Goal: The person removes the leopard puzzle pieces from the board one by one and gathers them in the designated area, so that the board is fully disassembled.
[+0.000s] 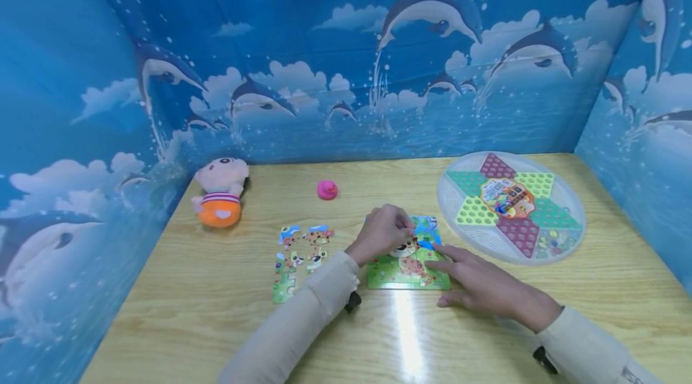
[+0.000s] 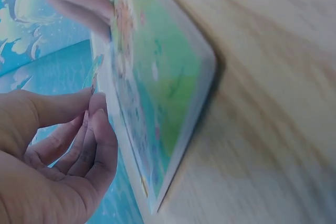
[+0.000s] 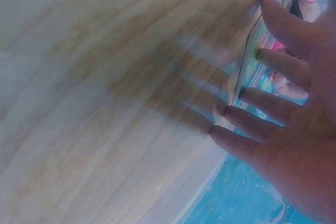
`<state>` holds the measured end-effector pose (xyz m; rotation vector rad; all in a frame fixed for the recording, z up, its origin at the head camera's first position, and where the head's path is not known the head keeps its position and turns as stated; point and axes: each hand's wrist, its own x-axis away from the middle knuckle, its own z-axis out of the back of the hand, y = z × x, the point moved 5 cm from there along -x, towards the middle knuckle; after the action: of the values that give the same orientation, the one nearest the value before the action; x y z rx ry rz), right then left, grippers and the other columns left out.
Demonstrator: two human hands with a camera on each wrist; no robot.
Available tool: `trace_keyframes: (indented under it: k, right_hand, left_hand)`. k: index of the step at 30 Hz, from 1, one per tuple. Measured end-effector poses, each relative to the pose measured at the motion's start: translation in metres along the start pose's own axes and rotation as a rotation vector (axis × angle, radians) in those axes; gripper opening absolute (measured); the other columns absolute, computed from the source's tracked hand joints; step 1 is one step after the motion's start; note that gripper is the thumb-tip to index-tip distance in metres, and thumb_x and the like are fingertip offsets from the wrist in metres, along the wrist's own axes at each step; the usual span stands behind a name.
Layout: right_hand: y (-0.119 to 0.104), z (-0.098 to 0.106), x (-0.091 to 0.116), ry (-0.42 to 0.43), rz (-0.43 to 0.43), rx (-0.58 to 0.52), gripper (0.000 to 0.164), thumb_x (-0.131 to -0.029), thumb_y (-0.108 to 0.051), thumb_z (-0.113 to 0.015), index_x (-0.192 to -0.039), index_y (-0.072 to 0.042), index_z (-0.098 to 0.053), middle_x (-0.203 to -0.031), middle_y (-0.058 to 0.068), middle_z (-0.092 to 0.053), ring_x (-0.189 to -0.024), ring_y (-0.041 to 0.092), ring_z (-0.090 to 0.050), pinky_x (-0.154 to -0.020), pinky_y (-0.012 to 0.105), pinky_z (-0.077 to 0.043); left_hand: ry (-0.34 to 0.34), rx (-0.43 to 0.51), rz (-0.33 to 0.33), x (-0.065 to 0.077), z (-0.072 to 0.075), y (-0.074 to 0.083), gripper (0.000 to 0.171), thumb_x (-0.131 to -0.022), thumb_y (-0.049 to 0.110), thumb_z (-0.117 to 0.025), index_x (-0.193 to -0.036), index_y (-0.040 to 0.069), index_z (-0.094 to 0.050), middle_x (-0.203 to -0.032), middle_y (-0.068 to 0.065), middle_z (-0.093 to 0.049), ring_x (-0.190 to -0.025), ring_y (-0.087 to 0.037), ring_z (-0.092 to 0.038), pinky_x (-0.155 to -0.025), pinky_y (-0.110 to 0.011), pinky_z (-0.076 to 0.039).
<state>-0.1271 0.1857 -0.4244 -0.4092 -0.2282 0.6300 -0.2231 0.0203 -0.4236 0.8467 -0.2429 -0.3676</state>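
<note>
A jigsaw puzzle board (image 1: 381, 279) with a green ground and a spotted cartoon animal lies in front of me. Over its upper part my left hand (image 1: 381, 231) pinches a small puzzle piece (image 2: 96, 72) between thumb and fingertips, mostly hidden by them. The left wrist view shows the hand raised off the board's surface. My right hand (image 1: 478, 282) spreads its fingers along the board's right side. Some of its fingertips (image 3: 261, 55) rest on the board's edge, and the thumb sits by the near right corner.
Left of the board lie several puzzle pieces (image 1: 282, 292) with cartoon animals. Behind them are a pink toy duck (image 1: 327, 190) and a plush doll (image 1: 218, 213) in orange. A round Chinese checkers board (image 1: 450, 207) stands at the right, close beyond my right hand. Dolphin-printed cloth (image 1: 303, 125) encloses the table.
</note>
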Motion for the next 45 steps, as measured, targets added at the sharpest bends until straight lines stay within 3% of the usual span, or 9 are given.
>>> trace_keyframes:
  k: [10, 17, 26, 37, 45]
  right_hand:
    - [0.000, 0.000, 0.000, 0.005, -0.002, -0.002, 0.065, -0.084, -0.037, -0.081, -0.138, -0.005, -0.061, -0.154, 0.029, -0.038, -0.138, 0.050, -0.038, -0.107, 0.062, -0.038]
    - [-0.001, -0.001, 0.000, 0.005, -0.002, 0.000, 0.067, -0.083, -0.039, -0.081, -0.138, -0.006, -0.060, -0.155, 0.029, -0.037, -0.139, 0.050, -0.038, -0.107, 0.062, -0.038]
    - [-0.002, 0.000, 0.000, -0.001, -0.011, -0.009, 0.067, -0.084, -0.039, -0.080, -0.139, -0.007, -0.060, -0.155, 0.028, -0.036, -0.139, 0.050, -0.037, -0.108, 0.062, -0.037]
    - [0.000, 0.000, 0.001, -0.002, -0.012, -0.011, 0.066, -0.085, -0.040, -0.080, -0.139, -0.007, -0.060, -0.155, 0.028, -0.037, -0.139, 0.050, -0.037, -0.108, 0.062, -0.037]
    - [-0.001, 0.000, 0.001, -0.001, -0.015, -0.015, 0.066, -0.085, -0.039, -0.080, -0.139, -0.007, -0.060, -0.155, 0.028, -0.036, -0.140, 0.049, -0.037, -0.108, 0.062, -0.037]
  left_hand:
    - [-0.006, 0.054, 0.092, 0.016, 0.030, -0.023, 0.005, -0.089, 0.013, -0.078, -0.088, 0.012, -0.073, -0.079, 0.003, -0.068, -0.070, -0.014, -0.064, -0.062, -0.027, -0.055]
    - [0.029, 0.049, 0.116, 0.029, 0.056, -0.045, 0.005, -0.090, 0.014, -0.077, -0.090, 0.012, -0.073, -0.082, 0.002, -0.069, -0.075, -0.015, -0.065, -0.068, -0.030, -0.056]
    - [0.055, 0.025, 0.169, 0.049, 0.080, -0.067, 0.006, -0.092, 0.016, -0.076, -0.091, 0.011, -0.074, -0.081, 0.001, -0.070, -0.074, -0.015, -0.066, -0.065, -0.031, -0.054]
    - [0.054, -0.004, 0.257, 0.059, 0.088, -0.082, 0.004, -0.091, 0.013, -0.077, -0.091, 0.009, -0.074, -0.082, -0.003, -0.070, -0.073, -0.017, -0.066, -0.066, -0.030, -0.056]
    - [0.080, -0.072, 0.257, 0.058, 0.091, -0.085, 0.005, -0.090, 0.014, -0.078, -0.089, 0.010, -0.075, -0.080, -0.002, -0.070, -0.070, -0.015, -0.064, -0.064, -0.029, -0.055]
